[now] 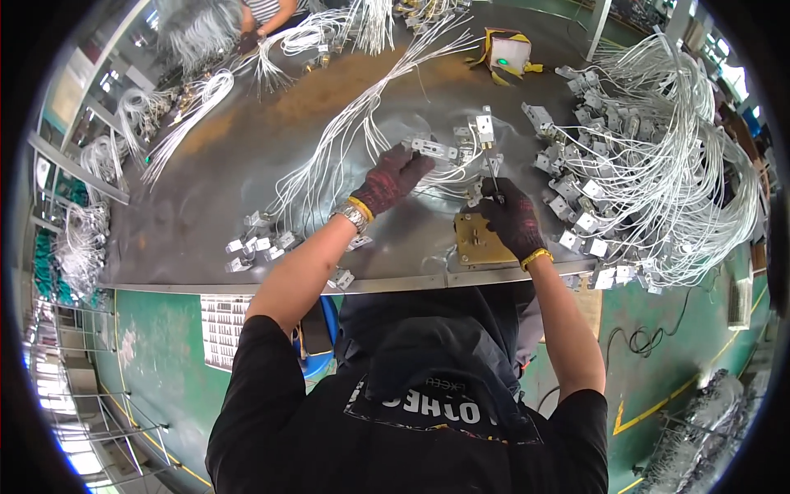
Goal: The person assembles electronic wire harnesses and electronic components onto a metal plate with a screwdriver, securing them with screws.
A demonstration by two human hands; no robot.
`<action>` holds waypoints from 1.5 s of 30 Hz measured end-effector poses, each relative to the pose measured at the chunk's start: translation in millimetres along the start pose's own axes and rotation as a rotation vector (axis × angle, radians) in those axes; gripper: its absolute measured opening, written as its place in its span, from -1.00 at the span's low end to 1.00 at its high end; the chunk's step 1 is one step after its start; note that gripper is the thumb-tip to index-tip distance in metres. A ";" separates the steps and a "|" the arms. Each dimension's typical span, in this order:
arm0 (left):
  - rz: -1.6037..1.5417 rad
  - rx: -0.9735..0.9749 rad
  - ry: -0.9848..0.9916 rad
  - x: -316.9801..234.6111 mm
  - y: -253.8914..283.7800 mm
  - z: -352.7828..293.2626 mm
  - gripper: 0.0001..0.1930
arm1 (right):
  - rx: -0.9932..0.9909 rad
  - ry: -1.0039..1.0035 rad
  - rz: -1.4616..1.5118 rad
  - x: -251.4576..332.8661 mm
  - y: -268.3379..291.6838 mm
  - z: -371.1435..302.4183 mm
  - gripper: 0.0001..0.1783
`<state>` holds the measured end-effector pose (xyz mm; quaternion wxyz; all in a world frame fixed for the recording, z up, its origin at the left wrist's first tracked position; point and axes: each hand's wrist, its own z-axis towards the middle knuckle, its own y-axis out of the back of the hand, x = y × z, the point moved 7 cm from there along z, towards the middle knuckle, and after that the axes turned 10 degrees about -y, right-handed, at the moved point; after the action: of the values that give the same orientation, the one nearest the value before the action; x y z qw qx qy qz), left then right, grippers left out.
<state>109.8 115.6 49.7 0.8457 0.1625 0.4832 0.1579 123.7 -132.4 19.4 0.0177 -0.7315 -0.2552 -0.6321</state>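
**Dark gloves working small metal fittings at a wire-strewn bench**

Dark knit gloves are covering both hands at the near edge of a grey metal table (pixel 247 156). The fingers of the left hand (pixel 391 177) are pinching one end of a small white-and-metal terminal block (pixel 434 149), which is lying on the table just beyond the fingertips, at the middle of the work area, with thin white wires trailing from it. The right hand (pixel 512 218) is clenching around the handle of a slim screwdriver (pixel 491 170), whose shaft is pointing away from the person toward a second small block (pixel 485 128) lying a little farther off. Whether the tip is touching that block cannot be told.

Just near the right hand, a square brass-coloured plate (pixel 480 241) is sitting at the table's near rim. A metal wristwatch (pixel 354 216) and a yellow band are circling the left wrist; another yellow band is showing on the right wrist.

To the right, a large heap of finished blocks with looped white wires (pixel 658 173) is piling up. To the left, a long bundle of white wires (pixel 329 156) is fanning across the table toward loose metal brackets (pixel 255 243) at the near left. At the far edge, a small white box with a green light (pixel 508 54) is glowing, and another person's hand (pixel 247 39) is working among more wires at the far left.
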 end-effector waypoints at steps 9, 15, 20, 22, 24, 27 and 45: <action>0.166 0.082 0.119 -0.8 1.4 -17.6 -0.62 | 0.018 -0.017 0.267 -4.7 -12.0 -13.2 -0.76; 0.213 0.189 0.115 14.5 -4.8 -21.8 -0.63 | 0.009 0.097 0.335 -31.3 -22.8 -3.4 -0.86; 0.317 0.259 0.146 22.8 -17.9 -23.3 -0.63 | -0.101 0.156 0.282 -11.7 -17.2 -1.0 -0.79; 0.292 0.226 0.142 25.5 -16.7 -26.4 -0.63 | -0.158 0.216 0.257 6.2 -16.1 1.4 -0.75; 0.353 0.250 0.138 35.3 -15.6 -28.3 -0.63 | -0.177 0.288 -0.018 25.1 -20.9 7.1 -0.57; 0.452 0.225 0.073 40.4 -17.3 -32.6 -0.63 | -0.125 0.294 -0.328 35.4 -28.2 19.0 -0.58; -0.486 -0.445 0.018 -3.2 7.5 -1.7 -0.74 | -0.155 0.138 -0.637 38.0 -13.4 41.4 -0.52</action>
<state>105.9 121.1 54.6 0.8690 -0.1480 0.4690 0.0546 159.0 -93.0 42.6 -0.2193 -0.5694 -0.4205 -0.6715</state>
